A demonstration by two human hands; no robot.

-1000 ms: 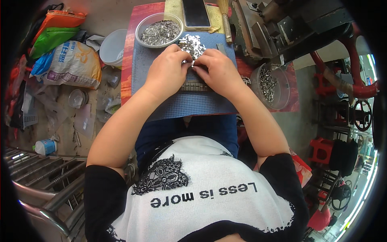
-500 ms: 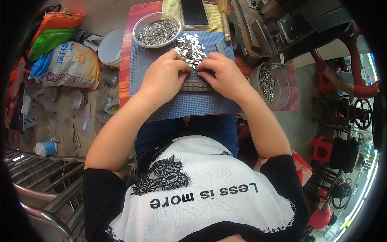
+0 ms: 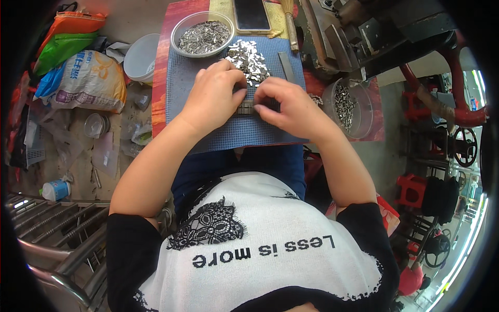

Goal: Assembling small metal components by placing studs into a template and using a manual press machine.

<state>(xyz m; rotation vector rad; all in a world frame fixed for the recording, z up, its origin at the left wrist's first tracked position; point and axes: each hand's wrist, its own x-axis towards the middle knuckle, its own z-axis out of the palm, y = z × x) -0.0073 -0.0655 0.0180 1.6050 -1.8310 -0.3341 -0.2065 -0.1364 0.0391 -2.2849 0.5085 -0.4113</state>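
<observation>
A pile of small shiny metal pieces (image 3: pixel 250 62) lies on a blue textured mat (image 3: pixel 208 139). On the near side of the pile sits a dark, segmented metal bar (image 3: pixel 246 107), partly covered by my fingers. My left hand (image 3: pixel 214 96) is at the pile's left edge, thumb and fingers curled inward by the bar. Over the bar's right part, my right hand (image 3: pixel 291 108) has its thumb and forefinger bent toward each other. Whatever either hand's fingertips hold is too small or hidden to make out.
A clear tub of thin metal pieces (image 3: pixel 202 37) stands behind my left hand; a phone (image 3: pixel 252 15) and brush (image 3: pixel 289 23) lie farther back. A flat metal strip (image 3: pixel 286 66) rests right of the pile. Another tub (image 3: pixel 347 110) stands beside dark machinery (image 3: pixel 340 47).
My right hand has shifted slightly right and down over the bar, hiding its right part. The pieces nearest my fingers have spread a little. My left hand stays nearly in place.
</observation>
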